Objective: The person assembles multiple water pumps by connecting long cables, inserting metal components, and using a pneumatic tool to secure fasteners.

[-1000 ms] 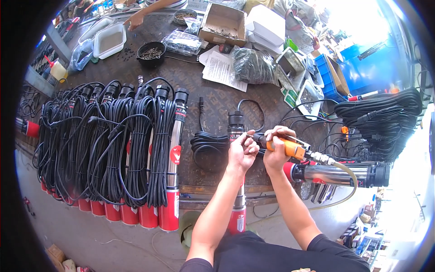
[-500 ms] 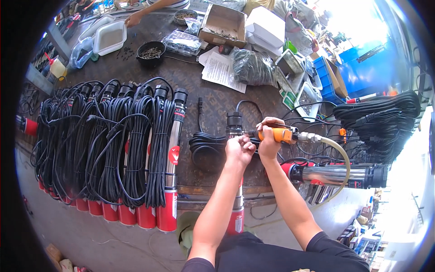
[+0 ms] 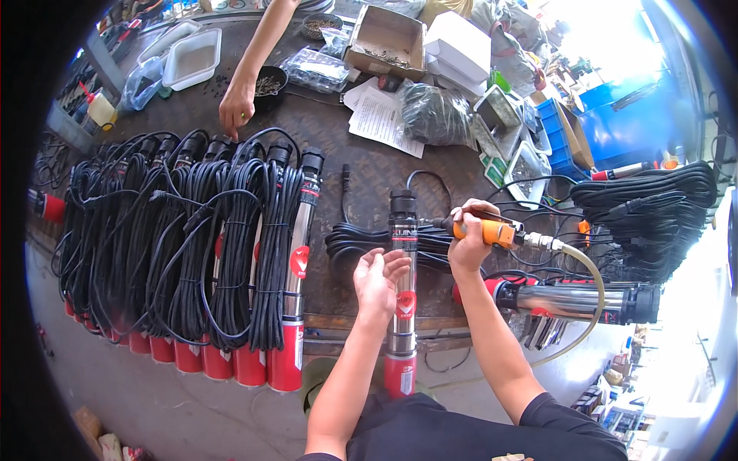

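Observation:
In front of me a steel submersible pump point(image 3: 402, 332) with a black head and red base lies across the table edge, its red end toward my body. Beside its left flank is my left hand point(image 3: 375, 286), palm turned up and fingers loosely spread, holding nothing; whether the fingertips touch the casing I cannot tell. My right hand point(image 3: 471, 247) grips an orange air screwdriver point(image 3: 493, 232), its bit pointing left at the pump's upper end. A pale air hose point(image 3: 590, 269) trails from the tool. Coiled black cable point(image 3: 350, 242) lies behind the pump.
Several cabled pumps point(image 3: 286, 311) stand in a row at left. A co-worker's hand point(image 3: 238, 106) reaches to their tops. Another pump point(image 3: 573, 300) lies at right below cable bundles point(image 3: 649, 223). Farther back are a screw bowl point(image 3: 270, 81), a cardboard box point(image 3: 384, 42) and papers point(image 3: 384, 123).
My left hand has come down off the pump's upper end and opened. The screwdriver has moved slightly right, away from the pump. The co-worker's hand has come from the white tray to the pump row.

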Motion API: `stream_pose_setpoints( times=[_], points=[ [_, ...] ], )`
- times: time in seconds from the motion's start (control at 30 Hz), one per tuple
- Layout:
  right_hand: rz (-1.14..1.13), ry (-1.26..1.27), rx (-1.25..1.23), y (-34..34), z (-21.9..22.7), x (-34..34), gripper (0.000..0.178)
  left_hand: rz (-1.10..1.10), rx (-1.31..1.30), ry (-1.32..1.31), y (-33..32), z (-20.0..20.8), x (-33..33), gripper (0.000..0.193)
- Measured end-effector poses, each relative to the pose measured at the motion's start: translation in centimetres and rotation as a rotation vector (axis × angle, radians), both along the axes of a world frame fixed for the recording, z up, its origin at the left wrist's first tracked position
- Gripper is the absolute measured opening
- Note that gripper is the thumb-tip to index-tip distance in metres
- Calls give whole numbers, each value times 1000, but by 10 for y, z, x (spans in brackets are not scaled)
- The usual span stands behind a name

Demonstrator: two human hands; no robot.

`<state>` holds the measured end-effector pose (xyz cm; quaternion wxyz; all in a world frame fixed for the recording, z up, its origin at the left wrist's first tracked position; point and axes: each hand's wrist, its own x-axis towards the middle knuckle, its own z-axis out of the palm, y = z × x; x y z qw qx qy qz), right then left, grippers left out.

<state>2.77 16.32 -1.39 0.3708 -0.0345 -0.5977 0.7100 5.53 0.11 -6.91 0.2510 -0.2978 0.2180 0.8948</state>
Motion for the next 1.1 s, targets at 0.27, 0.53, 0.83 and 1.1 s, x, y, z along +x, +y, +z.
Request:
stream_pose_setpoints(
  times=[0.27, 0.53, 0.83, 1.1],
  points=[
    [26, -26, -21, -5, -6, -3, 26, -63, -73, -23, 21, 2, -2, 21],
    [135, -23, 49, -8, -2, -3, 23, -75, -77, 24, 25, -4, 5, 18],
    [126, -29, 30, -9, -7, -15, 18, -44, -123, 52, 27, 0, 7, 17],
    [39, -67, 4, -12, -12, -26, 17, -47, -46, -17, 27, -4, 3, 25]
  ],
)
